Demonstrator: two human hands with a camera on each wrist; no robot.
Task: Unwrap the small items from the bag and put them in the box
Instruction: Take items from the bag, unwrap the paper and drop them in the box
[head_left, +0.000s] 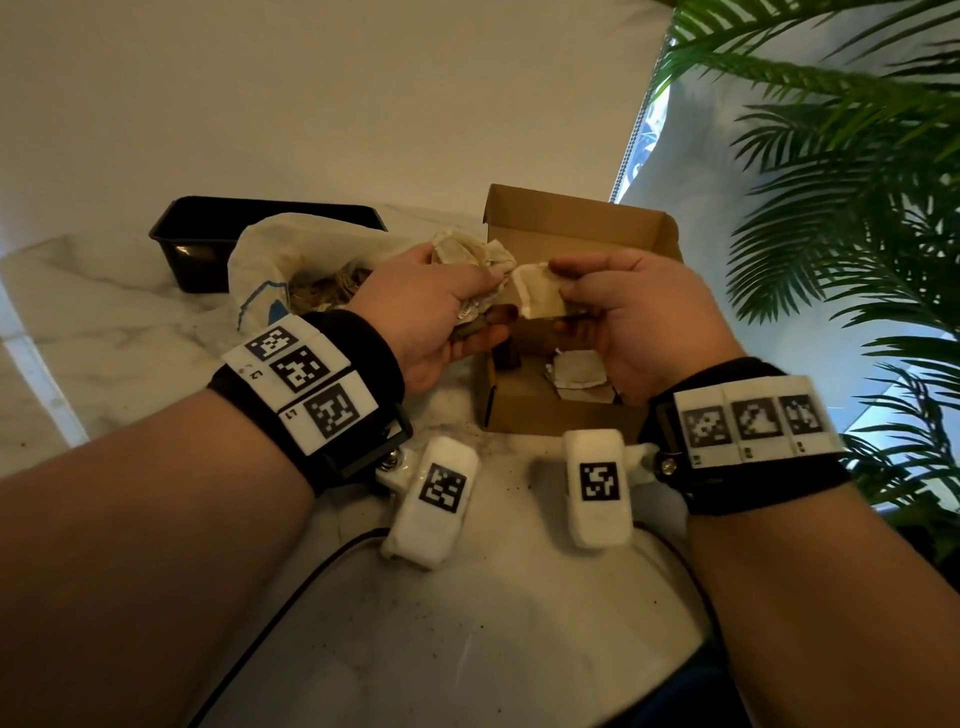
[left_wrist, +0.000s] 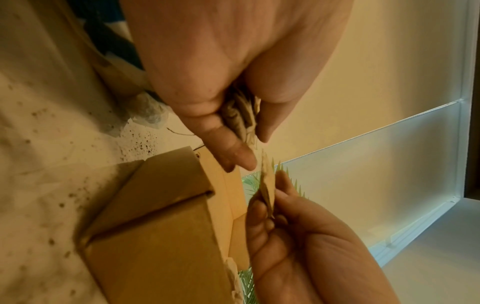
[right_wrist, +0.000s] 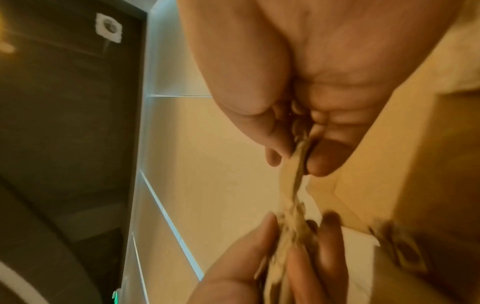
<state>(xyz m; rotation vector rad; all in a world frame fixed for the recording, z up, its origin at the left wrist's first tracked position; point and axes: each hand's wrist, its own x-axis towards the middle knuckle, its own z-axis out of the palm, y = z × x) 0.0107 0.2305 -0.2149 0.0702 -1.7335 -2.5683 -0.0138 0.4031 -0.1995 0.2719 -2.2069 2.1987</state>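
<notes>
Two sets of fingers meeting above the open cardboard box (head_left: 566, 415). Right hand (head_left: 628, 312) fingers (right_wrist: 322, 160) pinching a flat pale sachet (head_left: 540, 296) by its edge, thumb on top. Left hand (head_left: 436, 306) fingers (left_wrist: 233, 152) curled round a crumpled wad of wrappers (head_left: 467, 249), tips touching the sachet's other end. Both wrists raised, palms turned toward each other. More pale sachets (head_left: 576, 369) lying inside the box. Bag (head_left: 260, 260) open on the tabletop (head_left: 519, 623), just left of the hands, beside a black tray (head_left: 176, 239).
</notes>
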